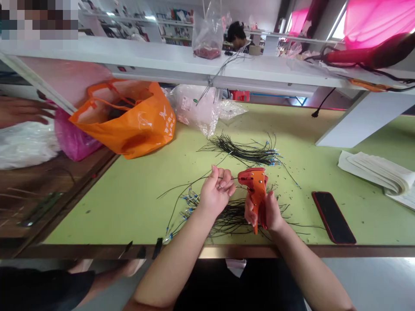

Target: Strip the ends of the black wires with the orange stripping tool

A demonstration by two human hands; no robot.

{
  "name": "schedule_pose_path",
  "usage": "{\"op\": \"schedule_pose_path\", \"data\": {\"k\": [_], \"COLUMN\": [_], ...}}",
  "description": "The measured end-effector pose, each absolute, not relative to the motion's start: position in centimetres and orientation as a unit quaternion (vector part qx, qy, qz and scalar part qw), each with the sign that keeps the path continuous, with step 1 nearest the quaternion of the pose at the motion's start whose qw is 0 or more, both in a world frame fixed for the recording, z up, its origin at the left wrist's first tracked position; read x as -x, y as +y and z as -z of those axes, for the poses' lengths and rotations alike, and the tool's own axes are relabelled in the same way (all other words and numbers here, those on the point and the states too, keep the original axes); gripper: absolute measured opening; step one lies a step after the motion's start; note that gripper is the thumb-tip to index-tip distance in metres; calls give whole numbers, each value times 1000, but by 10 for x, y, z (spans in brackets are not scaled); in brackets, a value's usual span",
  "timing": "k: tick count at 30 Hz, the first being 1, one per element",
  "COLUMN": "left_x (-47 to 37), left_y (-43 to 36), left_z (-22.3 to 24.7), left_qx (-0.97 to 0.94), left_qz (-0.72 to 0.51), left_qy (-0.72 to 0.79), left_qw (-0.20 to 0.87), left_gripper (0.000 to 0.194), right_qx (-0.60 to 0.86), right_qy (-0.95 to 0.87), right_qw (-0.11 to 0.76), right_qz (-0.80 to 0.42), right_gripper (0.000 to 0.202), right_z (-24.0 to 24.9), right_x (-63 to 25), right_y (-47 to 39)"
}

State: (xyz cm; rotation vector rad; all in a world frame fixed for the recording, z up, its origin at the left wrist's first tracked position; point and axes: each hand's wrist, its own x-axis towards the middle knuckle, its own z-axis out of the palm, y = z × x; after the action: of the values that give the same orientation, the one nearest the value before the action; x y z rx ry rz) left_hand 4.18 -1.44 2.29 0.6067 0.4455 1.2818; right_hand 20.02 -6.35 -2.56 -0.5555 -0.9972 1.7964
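Observation:
Over the green tabletop, my left hand pinches a thin black wire, whose right end reaches the jaws of an orange-red wire stripper. The wire's other end trails off to the left. My right hand is wrapped round the stripper's handles. Beneath both hands lies a bundle of black wires with blue and silver ends at its left. Farther back rests a second bundle of black wires, its blue ends pointing right.
An orange bag and clear plastic bags stand at the back left. A phone and folded papers lie right. Another person's hand is at far left. A white shelf spans the back.

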Motion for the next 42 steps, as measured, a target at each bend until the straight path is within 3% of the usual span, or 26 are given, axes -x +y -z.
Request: {"op": "schedule_pose_path", "data": {"k": [10, 29, 32, 35, 37, 42], "left_x": [-39, -42, -21, 5, 12, -11], "left_y": [-21, -19, -8, 8, 13, 2], "left_z": [-27, -24, -25, -29, -32, -29], "left_qx": [-295, -243, -177, -107, -113, -172], "left_qz": [-609, -638, -674, -758, -751, -679], "left_qy": [165, 169, 201, 212, 230, 237], "left_qw": [717, 711, 688, 608, 609, 674], "left_gripper": [65, 65, 58, 51, 54, 64], "right_qx": [221, 163, 161, 148, 180, 234], "right_qy": [-427, -442, -441, -364, -338, -395], "right_qw": [506, 507, 554, 710, 748, 652], "right_qz": [-716, -722, -687, -585, -542, -604], "right_gripper": [85, 77, 68, 59, 56, 48], "right_z": [20, 20, 7, -11, -17, 1], "right_x": [-199, -188, -206, -244, -262, -237], "right_y": [-74, -83, -76, -63, -56, -53]}}
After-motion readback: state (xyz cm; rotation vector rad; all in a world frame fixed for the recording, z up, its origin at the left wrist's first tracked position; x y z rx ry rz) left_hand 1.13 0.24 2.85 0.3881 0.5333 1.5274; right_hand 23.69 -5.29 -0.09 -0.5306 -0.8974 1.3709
